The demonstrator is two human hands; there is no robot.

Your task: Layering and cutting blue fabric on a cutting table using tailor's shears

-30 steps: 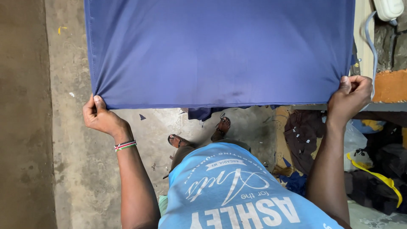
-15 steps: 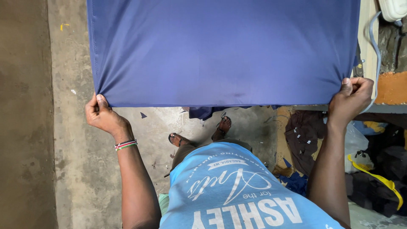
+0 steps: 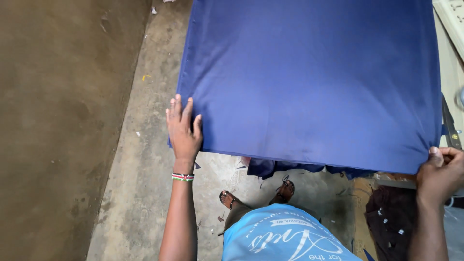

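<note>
- L hand: was pinching blue cloth corner, now fingers flat, pressing near-left edge.
- R hand: fingers still pinch near-right corner.
- Cloth now laid on table, smoothing.

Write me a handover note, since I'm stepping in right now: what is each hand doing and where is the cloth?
Left hand: flat, fingers spread, pressing the near left corner of the blue cloth.
Right hand: pinching the near right corner.
Cloth: spread flat and smooth over the work surface, near edge overhanging; scissors lie by its right edge.
Done: cloth laid out.
Left: cannot tell from this view.
</note>
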